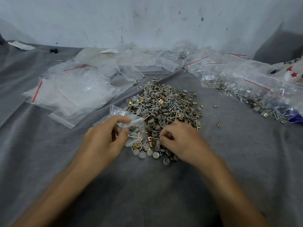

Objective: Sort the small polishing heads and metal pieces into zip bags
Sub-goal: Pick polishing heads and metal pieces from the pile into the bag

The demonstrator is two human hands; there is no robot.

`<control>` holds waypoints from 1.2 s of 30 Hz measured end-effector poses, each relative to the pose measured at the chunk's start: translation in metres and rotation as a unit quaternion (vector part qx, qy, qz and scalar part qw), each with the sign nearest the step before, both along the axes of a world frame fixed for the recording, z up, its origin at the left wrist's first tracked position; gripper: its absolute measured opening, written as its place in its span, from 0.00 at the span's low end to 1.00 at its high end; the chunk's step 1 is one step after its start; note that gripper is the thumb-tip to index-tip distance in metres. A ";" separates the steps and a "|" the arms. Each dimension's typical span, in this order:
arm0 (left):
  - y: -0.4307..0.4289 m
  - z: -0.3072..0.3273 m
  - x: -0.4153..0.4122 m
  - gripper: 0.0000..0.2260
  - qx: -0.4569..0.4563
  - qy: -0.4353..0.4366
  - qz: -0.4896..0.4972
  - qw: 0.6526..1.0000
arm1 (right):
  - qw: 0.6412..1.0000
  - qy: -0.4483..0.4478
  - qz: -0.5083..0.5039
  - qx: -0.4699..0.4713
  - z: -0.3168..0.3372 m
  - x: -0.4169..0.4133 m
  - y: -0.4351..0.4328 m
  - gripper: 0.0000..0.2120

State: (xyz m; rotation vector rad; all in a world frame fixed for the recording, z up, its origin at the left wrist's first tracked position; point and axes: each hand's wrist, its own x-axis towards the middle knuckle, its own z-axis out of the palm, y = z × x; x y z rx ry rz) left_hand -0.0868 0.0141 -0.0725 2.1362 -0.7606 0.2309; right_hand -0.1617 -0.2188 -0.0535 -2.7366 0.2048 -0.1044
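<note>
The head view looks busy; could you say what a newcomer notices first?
A heap of grey caps, screws and brass clips lies centre on grey cloth. At its near edge the left hand holds a small zip bag; the right hand picks pieces. Filled bags lie far right.

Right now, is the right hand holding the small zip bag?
No, the left hand grips the small zip bag, while the right hand, fingers curled, is down on the pile of parts.
</note>
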 end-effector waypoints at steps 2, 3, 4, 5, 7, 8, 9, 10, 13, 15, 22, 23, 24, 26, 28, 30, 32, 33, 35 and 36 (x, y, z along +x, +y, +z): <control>0.000 0.000 0.000 0.09 0.000 0.002 -0.003 1.000 | 1.000 0.003 0.001 -0.017 0.000 0.000 0.004 0.06; -0.001 0.000 0.000 0.09 0.000 0.001 -0.004 1.000 | 1.000 0.000 0.001 -0.025 0.000 0.000 0.005 0.06; -0.001 0.000 0.000 0.09 0.001 0.000 -0.005 1.000 | 1.000 -0.002 0.002 -0.030 0.000 0.000 0.006 0.06; -0.001 0.000 -0.001 0.09 0.001 -0.001 -0.005 1.000 | 1.000 -0.001 0.004 -0.031 0.000 -0.001 0.007 0.05; -0.001 0.001 -0.001 0.09 0.002 -0.001 -0.003 1.000 | 1.000 0.002 0.012 -0.026 0.001 -0.003 0.008 0.04; -0.001 0.001 -0.001 0.09 0.002 -0.002 -0.003 1.000 | 1.000 0.003 0.015 -0.024 0.002 -0.004 0.009 0.03; -0.001 0.001 0.000 0.09 0.003 -0.003 -0.003 1.000 | 1.000 0.002 0.016 -0.023 0.002 -0.005 0.010 0.02; -0.001 0.001 0.000 0.09 0.003 -0.003 -0.004 1.000 | 1.000 0.003 0.019 -0.025 0.002 -0.006 0.011 0.02; -0.001 0.000 0.000 0.10 0.001 -0.004 -0.004 1.000 | 0.998 0.010 0.028 -0.049 0.004 -0.006 0.015 0.02; -0.001 -0.001 0.000 0.10 0.001 -0.002 -0.003 1.000 | 0.997 0.014 0.024 -0.066 0.005 -0.006 0.017 0.02; -0.002 0.001 -0.002 0.09 0.004 0.009 -0.001 1.000 | 0.994 0.044 0.002 -0.097 0.005 -0.003 0.018 0.14; -0.002 0.001 -0.002 0.09 0.005 0.012 -0.001 1.000 | 0.994 0.043 -0.005 -0.096 0.005 -0.002 0.019 0.15; -0.002 0.001 -0.003 0.09 0.005 0.013 0.000 1.000 | 0.995 0.040 -0.015 -0.091 0.004 -0.001 0.021 0.15; -0.003 0.002 -0.003 0.09 0.003 0.016 0.001 1.000 | 0.996 0.028 -0.034 -0.074 0.004 -0.002 0.023 0.15; -0.003 0.004 -0.004 0.09 -0.001 0.019 0.003 1.000 | 0.998 -0.021 -0.044 -0.031 0.005 -0.005 0.023 0.13; -0.003 0.006 -0.004 0.09 0.003 0.022 0.004 1.000 | 0.995 -0.078 -0.038 0.058 0.008 -0.008 0.029 0.11; -0.004 0.006 -0.005 0.09 0.009 0.028 0.006 1.000 | 0.985 -0.078 -0.024 0.153 0.012 -0.008 0.041 0.13; -0.004 0.007 -0.006 0.09 0.013 0.030 0.008 0.999 | 0.980 -0.064 -0.018 0.188 0.013 -0.006 0.047 0.13; -0.004 0.007 -0.007 0.09 0.016 0.028 0.010 0.999 | 0.977 -0.033 -0.015 0.208 0.013 0.001 0.057 0.11; -0.004 0.007 -0.008 0.09 0.014 0.027 0.010 0.999 | 0.980 -0.026 -0.016 0.195 0.012 0.004 0.061 0.11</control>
